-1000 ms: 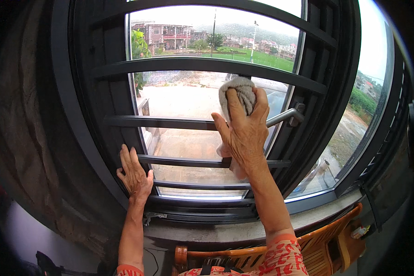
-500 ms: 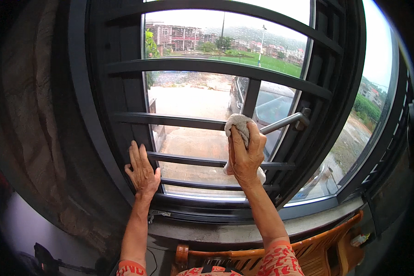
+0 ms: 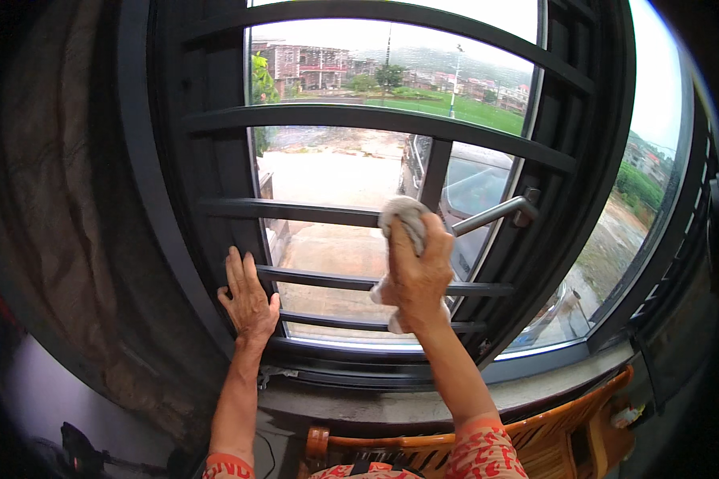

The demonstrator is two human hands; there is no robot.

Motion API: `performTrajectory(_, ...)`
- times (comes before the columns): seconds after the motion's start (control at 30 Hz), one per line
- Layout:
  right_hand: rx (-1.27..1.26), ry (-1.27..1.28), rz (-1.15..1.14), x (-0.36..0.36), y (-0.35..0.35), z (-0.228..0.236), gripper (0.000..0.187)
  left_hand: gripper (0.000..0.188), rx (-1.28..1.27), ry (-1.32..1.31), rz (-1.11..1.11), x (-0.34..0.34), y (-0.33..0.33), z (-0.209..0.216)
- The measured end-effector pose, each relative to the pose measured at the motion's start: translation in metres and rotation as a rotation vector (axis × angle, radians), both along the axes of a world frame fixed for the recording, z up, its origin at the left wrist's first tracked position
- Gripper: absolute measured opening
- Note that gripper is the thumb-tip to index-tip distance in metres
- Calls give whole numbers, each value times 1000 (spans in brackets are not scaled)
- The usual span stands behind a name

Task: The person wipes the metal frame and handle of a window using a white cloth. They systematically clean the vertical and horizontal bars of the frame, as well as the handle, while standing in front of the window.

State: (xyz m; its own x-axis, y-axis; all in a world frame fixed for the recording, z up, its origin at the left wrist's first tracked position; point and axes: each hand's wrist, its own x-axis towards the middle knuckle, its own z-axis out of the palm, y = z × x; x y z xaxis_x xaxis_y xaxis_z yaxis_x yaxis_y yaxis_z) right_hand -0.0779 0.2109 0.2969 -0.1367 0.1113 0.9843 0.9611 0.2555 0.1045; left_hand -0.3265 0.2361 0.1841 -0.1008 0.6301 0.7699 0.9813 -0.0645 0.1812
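Observation:
A dark metal window frame with horizontal bars (image 3: 311, 118) fills the middle of the view. My right hand (image 3: 420, 275) grips a bunched light grey cloth (image 3: 405, 214), pressed at the bar (image 3: 319, 211) near its joint with a short upright bar (image 3: 434, 172). Part of the cloth hangs below my palm, and the fingertips are partly hidden by it. My left hand (image 3: 249, 295) lies flat on the left side of the frame, fingers stretched and pointing up, holding nothing. Right of the cloth, a silver window handle (image 3: 491, 215) slants toward my fingers.
A slatted wooden bench (image 3: 423, 441) stands below the sill (image 3: 359, 405). A dark curtain (image 3: 64, 199) hangs at the left. Through the glass show a parked car (image 3: 475, 180), a paved yard and buildings. Another window pane (image 3: 615, 231) is at the right.
My right hand has slid slightly left along the bar with the cloth, and is a little blurred by motion. My left hand has stayed in place.

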Motion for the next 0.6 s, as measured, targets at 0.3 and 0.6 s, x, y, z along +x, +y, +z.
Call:
performTrajectory(0.3,-85,-90,-110,-9,-8,15,34,106,-6,4,-5,2,3,-3)
performTrajectory(0.6,-267,-144,82,-83,4,38,27,107,-22,-19,-13,0,-1,0)
